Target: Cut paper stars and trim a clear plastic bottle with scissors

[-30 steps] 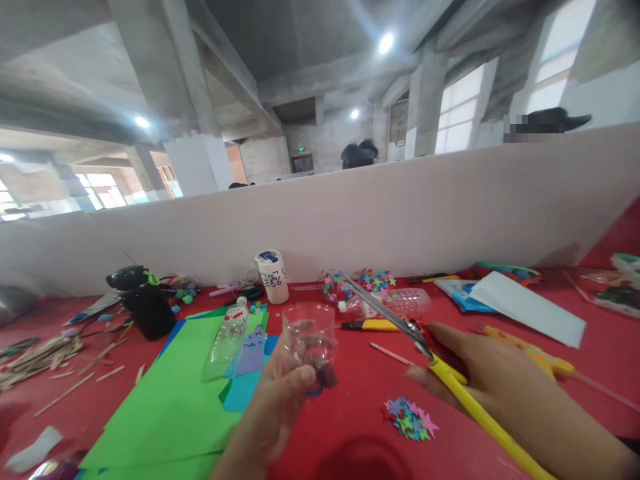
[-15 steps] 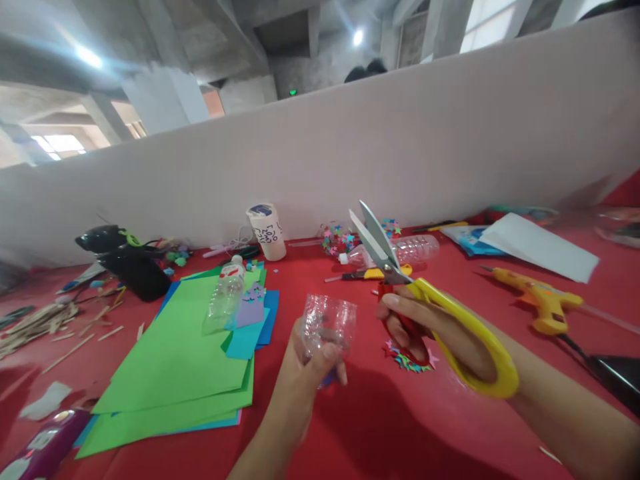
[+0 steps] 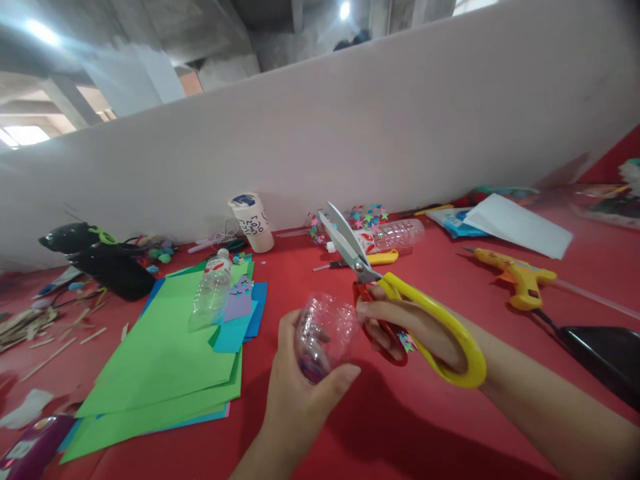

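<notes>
My left hand [image 3: 305, 380] holds a clear plastic bottle piece [image 3: 327, 327], cut open at the top, with a purplish base inside the palm; the thumb is lifted off its side. In my right hand [image 3: 400, 320] is a pair of scissors [image 3: 350, 247] with one yellow and one red handle, fingers through the loops. The blades point up and away, slightly parted, and are not on the plastic. The right fingertips come close to the piece's right rim; whether they touch it I cannot tell. Small star stickers [image 3: 407, 342] lie on the table behind the red handle.
Green sheets [image 3: 160, 360] lie left, bearing a clear bottle [image 3: 213, 290] and a purple cutout [image 3: 239, 305]. Behind are a paper cup [image 3: 253, 223], a yellow utility knife [image 3: 383, 258] and a lying bottle [image 3: 400, 235]. A yellow glue gun [image 3: 525, 277] rests right; a black bottle [image 3: 113, 267] stands far left.
My left thumb has opened away from the plastic piece, which has turned in the hand. The right hand and scissors have come closer to it. The whole view has shifted a little.
</notes>
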`<state>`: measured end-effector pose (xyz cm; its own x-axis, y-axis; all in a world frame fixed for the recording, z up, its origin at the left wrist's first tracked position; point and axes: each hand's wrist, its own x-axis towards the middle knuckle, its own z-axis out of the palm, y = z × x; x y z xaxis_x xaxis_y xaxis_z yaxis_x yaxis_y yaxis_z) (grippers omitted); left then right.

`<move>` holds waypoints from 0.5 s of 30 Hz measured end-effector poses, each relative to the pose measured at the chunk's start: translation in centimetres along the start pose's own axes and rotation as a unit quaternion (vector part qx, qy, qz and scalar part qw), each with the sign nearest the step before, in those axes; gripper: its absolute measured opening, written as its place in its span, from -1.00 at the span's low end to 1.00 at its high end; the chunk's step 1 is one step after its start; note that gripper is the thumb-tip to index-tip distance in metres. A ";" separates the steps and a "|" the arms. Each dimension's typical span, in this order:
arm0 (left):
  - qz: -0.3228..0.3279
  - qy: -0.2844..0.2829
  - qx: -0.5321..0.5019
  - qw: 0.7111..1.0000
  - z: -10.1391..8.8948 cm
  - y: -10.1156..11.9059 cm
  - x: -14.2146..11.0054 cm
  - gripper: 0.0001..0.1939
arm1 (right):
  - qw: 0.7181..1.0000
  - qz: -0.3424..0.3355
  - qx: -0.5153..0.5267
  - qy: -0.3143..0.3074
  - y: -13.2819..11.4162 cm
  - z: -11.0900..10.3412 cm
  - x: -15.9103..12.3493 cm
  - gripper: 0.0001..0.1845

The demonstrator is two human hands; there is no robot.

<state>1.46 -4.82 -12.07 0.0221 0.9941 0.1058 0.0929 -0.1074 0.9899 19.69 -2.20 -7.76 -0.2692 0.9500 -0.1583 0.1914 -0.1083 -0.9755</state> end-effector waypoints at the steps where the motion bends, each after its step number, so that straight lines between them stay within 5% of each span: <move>1: 0.005 0.013 0.018 1.000 0.0 0.1 -0.1 -0.36 | 1.000 0.000 0.001 -0.003 0.0 0.0 0.0 -0.55; 10: 0.030 0.042 0.045 0.998 0.6 0.1 -0.2 -0.33 | 0.999 -0.026 -0.024 -0.004 0.1 0.2 -0.2 -0.60; 15: 0.028 -0.044 -0.071 0.996 -0.2 0.1 0.2 -0.39 | 0.983 -0.042 -0.173 0.053 -0.9 -0.5 -0.6 -0.50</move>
<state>1.27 -4.62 -11.97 0.1106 0.9810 0.1592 -0.0534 -0.1541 0.9866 20.19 -2.57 -6.72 -0.2011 0.9785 -0.0451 0.4872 0.0600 -0.8712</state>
